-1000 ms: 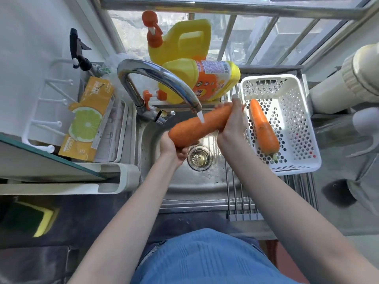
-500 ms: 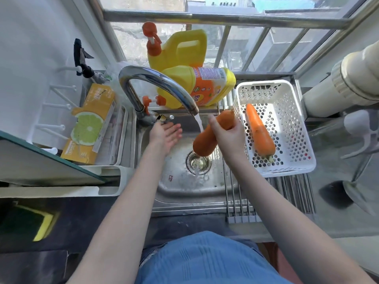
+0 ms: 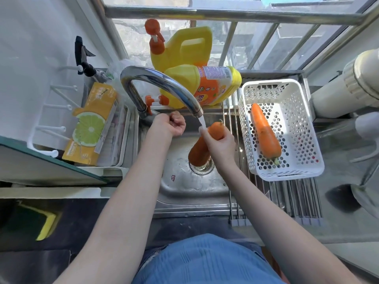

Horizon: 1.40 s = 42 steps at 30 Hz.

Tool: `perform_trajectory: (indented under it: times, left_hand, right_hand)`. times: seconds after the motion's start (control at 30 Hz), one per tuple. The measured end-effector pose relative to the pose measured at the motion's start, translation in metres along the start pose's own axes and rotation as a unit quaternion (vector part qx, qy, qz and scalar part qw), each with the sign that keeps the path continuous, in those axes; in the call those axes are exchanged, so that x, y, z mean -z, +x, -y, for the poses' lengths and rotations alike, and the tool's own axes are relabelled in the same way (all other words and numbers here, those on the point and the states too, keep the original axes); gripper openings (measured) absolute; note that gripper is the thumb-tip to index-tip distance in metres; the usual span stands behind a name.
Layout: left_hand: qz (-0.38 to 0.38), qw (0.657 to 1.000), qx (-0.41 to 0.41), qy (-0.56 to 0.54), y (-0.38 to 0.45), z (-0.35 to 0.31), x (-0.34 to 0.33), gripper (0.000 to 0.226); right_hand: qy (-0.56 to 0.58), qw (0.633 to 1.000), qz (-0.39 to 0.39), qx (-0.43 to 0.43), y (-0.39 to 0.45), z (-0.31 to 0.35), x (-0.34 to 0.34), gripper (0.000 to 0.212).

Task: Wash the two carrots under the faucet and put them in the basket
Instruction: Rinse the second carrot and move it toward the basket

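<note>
My right hand (image 3: 220, 143) grips one carrot (image 3: 198, 154) around its middle and holds it nearly upright over the sink drain, with its top just under the faucet spout (image 3: 164, 83). A thin stream of water falls onto that top end. My left hand (image 3: 170, 124) is curled at the faucet's base, where the small handle sits; the handle itself is hidden under the fingers. The second carrot (image 3: 266, 134) lies lengthwise in the white perforated basket (image 3: 287, 174), to the right of the sink.
The steel sink (image 3: 184, 187) lies below my hands, and the basket rests on a roll-up rack (image 3: 297, 199) across its right side. Two yellow detergent bottles (image 3: 196, 85) stand behind the faucet. A tray with a lemon-print pack (image 3: 92, 124) is on the left, and a sponge (image 3: 46, 226) lower left.
My left hand let go of the carrot, moved to the faucet base and curled there. My right hand swung the carrot from lying across under the spout to nearly upright.
</note>
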<state>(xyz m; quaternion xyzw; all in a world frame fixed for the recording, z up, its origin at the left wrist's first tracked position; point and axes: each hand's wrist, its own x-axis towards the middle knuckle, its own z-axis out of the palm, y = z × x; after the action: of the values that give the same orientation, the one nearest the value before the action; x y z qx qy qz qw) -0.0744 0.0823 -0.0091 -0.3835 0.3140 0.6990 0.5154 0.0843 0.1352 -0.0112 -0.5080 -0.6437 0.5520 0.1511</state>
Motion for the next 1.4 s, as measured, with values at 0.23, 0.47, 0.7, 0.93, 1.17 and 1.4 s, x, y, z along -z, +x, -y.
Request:
perform_trajectory:
  times: [0.23, 0.47, 0.7, 0.93, 1.17, 1.4]
  left_hand:
    - [0.002, 0.997, -0.04, 0.072, 0.011, 0.009, 0.016, 0.036]
    - [-0.019, 0.999, -0.029, 0.039, 0.008, 0.0, 0.002, 0.041]
    - [-0.031, 0.999, 0.002, 0.01, 0.0, -0.014, -0.004, 0.038]
    - [-0.008, 0.993, 0.016, -0.117, -0.005, -0.038, -0.003, 0.053]
    - [0.021, 0.975, -0.045, 0.216, -0.015, 0.004, 0.033, 0.054]
    - [-0.058, 0.886, 0.073, 0.455, -0.01, 0.067, 0.082, 0.045]
  right_hand:
    - [-0.114, 0.99, 0.05, 0.062, 0.008, 0.01, -0.007, 0.024]
    - [-0.137, 0.982, 0.079, 0.106, 0.019, 0.024, -0.02, 0.039]
    - [-0.123, 0.983, 0.101, 0.091, 0.02, 0.017, -0.018, 0.024]
    - [-0.174, 0.974, 0.118, 0.087, 0.02, 0.022, -0.018, 0.021]
    - [-0.112, 0.981, 0.122, 0.106, 0.018, 0.024, 0.0, 0.021]
    - [-0.011, 0.995, 0.038, 0.092, 0.002, 0.03, 0.031, 0.023]
